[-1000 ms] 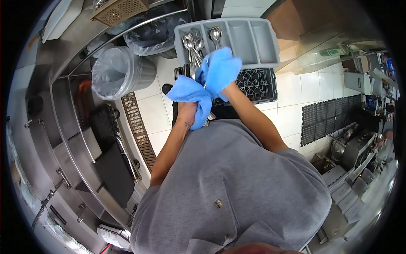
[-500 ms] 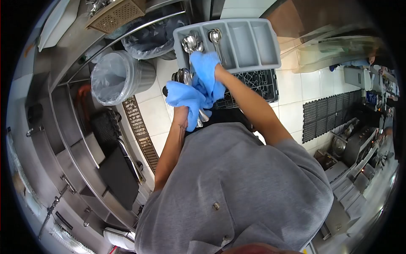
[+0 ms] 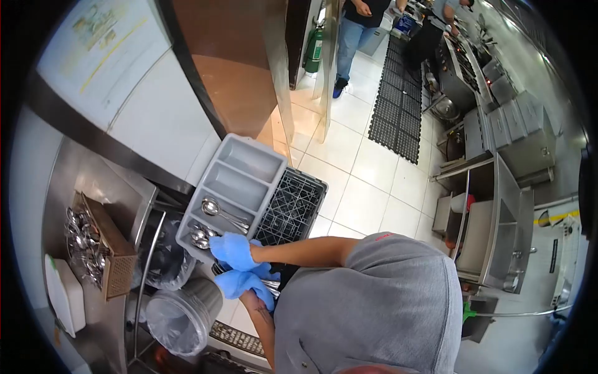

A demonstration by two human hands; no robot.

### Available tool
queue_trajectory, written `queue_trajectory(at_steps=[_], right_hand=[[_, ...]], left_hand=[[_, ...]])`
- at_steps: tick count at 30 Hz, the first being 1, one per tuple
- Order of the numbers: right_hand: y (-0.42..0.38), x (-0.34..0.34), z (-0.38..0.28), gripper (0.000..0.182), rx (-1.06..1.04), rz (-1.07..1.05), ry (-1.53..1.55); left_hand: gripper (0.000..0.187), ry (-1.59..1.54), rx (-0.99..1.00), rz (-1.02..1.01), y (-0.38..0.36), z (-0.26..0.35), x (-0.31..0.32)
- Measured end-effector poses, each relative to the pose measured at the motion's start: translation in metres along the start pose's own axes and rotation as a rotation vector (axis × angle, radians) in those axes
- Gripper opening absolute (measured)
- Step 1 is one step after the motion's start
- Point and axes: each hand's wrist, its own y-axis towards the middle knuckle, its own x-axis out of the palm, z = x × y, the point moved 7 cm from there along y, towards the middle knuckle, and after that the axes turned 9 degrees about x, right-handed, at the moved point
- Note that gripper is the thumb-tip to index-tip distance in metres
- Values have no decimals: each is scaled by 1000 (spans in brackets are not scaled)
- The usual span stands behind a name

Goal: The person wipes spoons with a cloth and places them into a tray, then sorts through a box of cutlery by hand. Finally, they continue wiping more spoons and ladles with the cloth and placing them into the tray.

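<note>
My left hand (image 3: 250,301) is closed around a bunch of cutlery, partly wrapped in a blue cloth; metal handles (image 3: 272,285) stick out towards my body. The blue cloth (image 3: 232,249) covers my right hand (image 3: 254,252), whose fingers are hidden but bunched in it, against the near end of a grey cutlery tray (image 3: 235,186). Several spoons (image 3: 200,237) lie in the tray's nearest compartment. A few larger spoons (image 3: 215,209) rest in the compartment beside it. Under the tray sits a black plastic rack (image 3: 289,206).
At left, a brown basket (image 3: 118,274) of cutlery and a white container (image 3: 64,296) stand on a steel counter. Below are a lined bin (image 3: 177,321) and a black bin bag (image 3: 165,249). Two people (image 3: 358,37) stand beyond, near a black floor mat (image 3: 398,100).
My view has swung to the right, so the tray and hands now appear lower and left. The cloth and cutlery stay in my hands; the larger spoons stay in the tray.
</note>
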Motion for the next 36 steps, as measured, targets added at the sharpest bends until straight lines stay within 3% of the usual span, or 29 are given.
queue_trajectory(at_steps=[1, 4, 5, 6, 7, 9, 10, 11, 12, 14, 15, 17, 18, 20, 21, 22, 24, 25, 28, 29, 30, 32, 33, 36], right_hand=[[-4, -15, -1, 19, 48, 69, 64], [-16, -42, 0, 16, 143, 205, 207], [-16, -48, -1, 17, 62, 262, 99], [-15, -80, -16, 17, -22, 314, -6], [-10, -91, -18, 14, 174, 99, -199], [-11, -74, 2, 17, 344, 183, -333], [-12, -63, 9, 9, 265, 96, -77], [-23, -73, -17, 10, -364, 318, 71], [-13, -43, 4, 13, -183, 146, 228], [-4, -55, -3, 13, 26, -89, -113], [-2, -62, -17, 13, -8, -116, -99], [-8, -46, -15, 15, 165, -481, -350], [-13, -23, -9, 15, 156, -493, -350], [-25, 1, -23, 12, -276, 45, -138], [-20, -18, -31, 16, -141, -118, -306], [-11, -16, -29, 16, -154, -134, -302], [10, -1, -4, 20, 118, -327, -297], [10, -12, -12, 27, 150, -256, -149], [-13, 25, -13, 21, 91, -185, -247], [-35, 92, 37, 19, 252, -89, -248], [-29, 73, 23, 19, 248, -97, -251], [-18, 27, -17, 23, 259, -436, -365], [-12, 30, -17, 20, 137, -428, -309], [-18, 45, -16, 20, 188, -473, -296]], left_hand=[[26, 109, 82, 62, 14, -14, -30], [24, 116, 158, 151, 13, -21, -35], [23, 242, 124, 138, 5, -14, -28], [24, 169, 98, 100, 27, -29, -42], [25, 96, 73, 79, 42, -44, -62], [25, 52, 7, 38, 24, -39, -45], [25, 34, -60, 16, 9, -31, -22], [25, 23, -102, 28, 0, -26, -14], [25, 11, -134, 43, -2, -27, -14], [24, -31, 20, 122, 2, -44, -55], [24, -46, 40, 160, 3, -46, -63], [26, -43, -30, 99, 2, -57, -63], [26, -51, -28, 112, 2, -55, -63], [26, -68, 42, 176, -4, -45, -63], [25, -42, 24, 163, -4, -53, -73], [25, -53, 27, 180, -2, -52, -74], [26, -53, 15, 234, -2, -50, -77], [27, -94, 57, 237, 1, -46, -75], [28, 3, 105, 325, 2, -32, -77], [28, -3, 106, 330, 4, -29, -78], [29, -38, 91, 315, 6, -29, -80], [30, -79, 68, 310, 4, -31, -81], [27, -21, 93, 318, 4, -27, -80], [25, 11, 124, 325, 9, -28, -86]])
